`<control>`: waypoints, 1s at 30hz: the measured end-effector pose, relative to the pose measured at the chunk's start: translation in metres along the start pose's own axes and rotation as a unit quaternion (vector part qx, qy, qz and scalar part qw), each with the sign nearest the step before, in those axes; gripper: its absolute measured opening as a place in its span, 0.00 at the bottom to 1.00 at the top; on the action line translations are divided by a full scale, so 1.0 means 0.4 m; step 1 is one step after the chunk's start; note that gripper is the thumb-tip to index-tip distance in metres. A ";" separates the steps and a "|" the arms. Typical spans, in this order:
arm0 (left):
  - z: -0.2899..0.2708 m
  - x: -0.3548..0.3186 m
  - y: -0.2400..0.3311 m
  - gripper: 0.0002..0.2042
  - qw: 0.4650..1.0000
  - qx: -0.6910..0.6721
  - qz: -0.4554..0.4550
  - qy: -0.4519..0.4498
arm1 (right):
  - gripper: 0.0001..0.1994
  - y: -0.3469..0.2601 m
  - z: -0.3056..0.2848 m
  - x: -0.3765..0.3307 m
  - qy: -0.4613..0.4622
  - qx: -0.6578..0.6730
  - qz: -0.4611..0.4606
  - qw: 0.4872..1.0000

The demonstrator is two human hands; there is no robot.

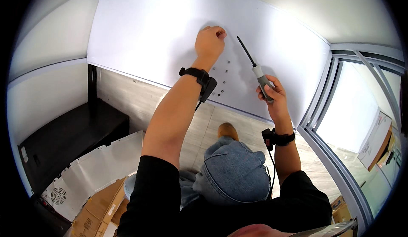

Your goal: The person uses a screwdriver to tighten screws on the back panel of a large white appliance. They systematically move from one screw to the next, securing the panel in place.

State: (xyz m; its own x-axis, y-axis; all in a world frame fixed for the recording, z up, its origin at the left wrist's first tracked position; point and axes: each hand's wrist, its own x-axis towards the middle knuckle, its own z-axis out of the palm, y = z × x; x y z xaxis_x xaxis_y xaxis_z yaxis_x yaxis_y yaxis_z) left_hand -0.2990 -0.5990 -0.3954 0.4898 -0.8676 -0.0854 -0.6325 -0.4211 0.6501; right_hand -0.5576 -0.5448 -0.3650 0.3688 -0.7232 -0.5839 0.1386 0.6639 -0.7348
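Head view: the screwdriver [257,71], taken as the landmark here, is grasped by its grey-and-white handle in the right hand [277,97], thumb along the near part of the grip. Its long axis slants from the right palm away from the wearer and leftward, so the dark shaft ends at upper left. The left hand [209,41] lies just left of that tip, apart from it, with fingers curled in toward the thumb. As I judge it, any next move turns on this narrow gap between the tip and the left fingertips.

A loose scatter of small metal pieces [224,82], probably screws, rests on the white panel [136,29], left of the screwdriver's handle and on the wearer's side of its tip. In the picture they sit somewhat nearer the left hand than the right.

Whether the left hand pinches something tiny or is merely clenched, I cannot tell. The right fingers cover part of the handle; the tip's shape is too small to read, and its height over the panel below the screwdriver is unclear.
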 end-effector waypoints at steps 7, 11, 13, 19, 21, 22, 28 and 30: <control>-0.114 -0.066 -0.028 0.08 0.883 -0.420 -0.195 -0.073 | 0.17 -0.043 0.075 0.008 -0.058 -0.079 -0.024 0.995; -0.258 -0.177 -0.077 0.08 0.746 -0.604 -0.270 -0.072 | 0.17 -0.070 0.156 0.016 -0.134 -0.148 -0.022 0.980; -0.331 -0.231 -0.116 0.07 0.708 -0.647 -0.282 -0.027 | 0.18 -0.064 0.215 0.015 -0.176 -0.191 -0.013 0.966; -0.518 -0.431 -0.257 0.06 0.635 -0.731 -0.231 0.098 | 0.18 -0.024 0.424 -0.014 -0.318 -0.246 -0.002 0.916; -0.581 -0.507 -0.280 0.06 0.621 -0.741 -0.211 0.144 | 0.18 -0.013 0.496 -0.042 -0.358 -0.263 0.000 0.896; -0.608 -0.546 -0.287 0.06 0.615 -0.745 -0.197 0.166 | 0.18 -0.011 0.532 -0.063 -0.379 -0.269 0.003 0.885; -0.744 -0.720 -0.330 0.05 0.561 -0.793 -0.104 0.214 | 0.17 -0.012 0.701 -0.168 -0.450 -0.324 -0.006 0.832; -0.780 -0.763 -0.326 0.05 0.555 -0.795 -0.090 0.227 | 0.17 -0.012 0.736 -0.200 -0.462 -0.333 -0.004 0.822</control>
State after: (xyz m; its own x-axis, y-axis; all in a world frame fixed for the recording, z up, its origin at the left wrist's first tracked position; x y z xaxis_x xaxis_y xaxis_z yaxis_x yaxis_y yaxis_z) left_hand -0.1787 -0.1968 -0.2185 0.7887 -0.5406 -0.2926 0.6032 0.5889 0.5379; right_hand -0.3170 -0.4341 -0.2132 0.9536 -0.0709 -0.2927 -0.2757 0.1859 -0.9431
